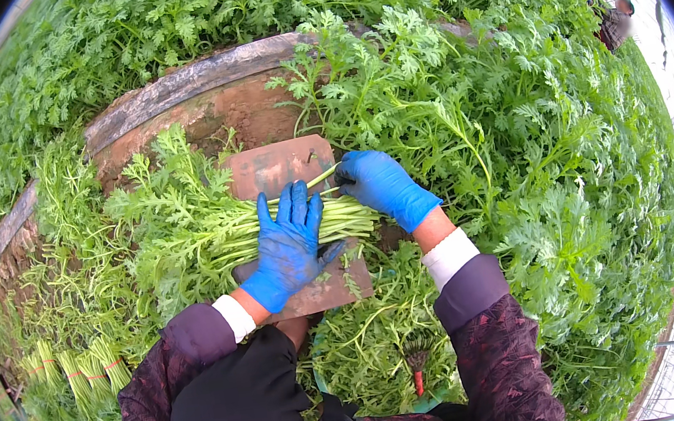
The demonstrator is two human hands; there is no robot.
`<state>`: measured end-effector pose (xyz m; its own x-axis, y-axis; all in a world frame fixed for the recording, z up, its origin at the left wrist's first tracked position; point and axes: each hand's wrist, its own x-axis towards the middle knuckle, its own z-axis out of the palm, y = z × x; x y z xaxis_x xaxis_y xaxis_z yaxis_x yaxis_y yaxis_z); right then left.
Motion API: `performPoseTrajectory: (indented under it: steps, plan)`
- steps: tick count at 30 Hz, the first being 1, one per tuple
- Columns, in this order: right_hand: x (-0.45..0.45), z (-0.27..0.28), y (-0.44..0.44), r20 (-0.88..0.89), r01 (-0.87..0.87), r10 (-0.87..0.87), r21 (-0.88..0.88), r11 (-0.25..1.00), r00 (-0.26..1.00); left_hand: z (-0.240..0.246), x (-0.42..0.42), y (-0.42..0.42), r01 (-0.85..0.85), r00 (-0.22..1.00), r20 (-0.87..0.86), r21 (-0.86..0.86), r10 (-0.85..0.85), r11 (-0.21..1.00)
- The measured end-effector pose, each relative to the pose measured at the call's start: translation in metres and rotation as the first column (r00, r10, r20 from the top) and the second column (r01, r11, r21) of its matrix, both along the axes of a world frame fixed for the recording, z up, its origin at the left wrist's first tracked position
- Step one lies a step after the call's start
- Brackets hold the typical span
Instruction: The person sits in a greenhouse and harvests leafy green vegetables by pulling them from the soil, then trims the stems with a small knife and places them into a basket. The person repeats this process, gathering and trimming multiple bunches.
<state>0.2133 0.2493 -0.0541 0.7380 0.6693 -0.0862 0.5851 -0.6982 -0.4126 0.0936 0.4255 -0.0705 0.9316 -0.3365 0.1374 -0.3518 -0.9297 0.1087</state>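
A thick bunch of leafy green stalks (344,218) lies across a reddish-brown board (284,163), its leaves to the left and bare stems to the right. My left hand (291,241), in a blue glove, rests spread on top of the stems. At the upper right of the bunch, my right hand (381,187), gloved in blue too, pinches the end of a stem between thumb and fingers. A nail-like peg stands up from the upper part of the board. Below the hands, the board's lower part (322,294) shows, with bits of leaf on it.
Banded bundles of stems (95,373) lie at the lower left. A red-handled tool (417,365) rests on loose greens near my right forearm. A dark plastic-covered ridge (183,87) crosses above the board. Another person (614,28) is among the plants at the far upper right.
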Motion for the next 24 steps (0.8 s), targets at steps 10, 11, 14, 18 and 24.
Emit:
performPoseTrajectory:
  steps: [10, 11, 14, 18, 24]
  plan:
    - [0.003, 0.006, -0.018, -0.086, 0.086, -0.094, -0.093, 0.992, 0.992, 0.013, 0.011, -0.001, -0.010, 0.995, -0.095, 0.068, 0.016, 0.998]
    - [0.001, 0.006, -0.020, -0.068, 0.216, -0.213, 0.047, 0.975, 0.975, 0.013, 0.014, 0.001, -0.007, 0.996, -0.085, 0.087, 0.015, 0.996]
    - [-0.012, -0.002, -0.027, -0.262, 0.508, -0.436, 0.399, 0.763, 0.861, 0.013, 0.023, 0.004, -0.024, 0.996, -0.086, 0.038, 0.027, 0.999]
    - [-0.035, -0.029, -0.018, -0.291, 0.484, -0.401, 0.323, 0.813, 0.868, 0.015, 0.023, 0.002, -0.015, 0.996, -0.091, 0.115, 0.025, 0.993]
    - [-0.043, -0.047, -0.008, -0.739, 0.749, -0.190, 0.568, 0.341, 0.647, 0.014, 0.018, -0.002, -0.030, 0.997, -0.074, 0.064, 0.035, 0.997]
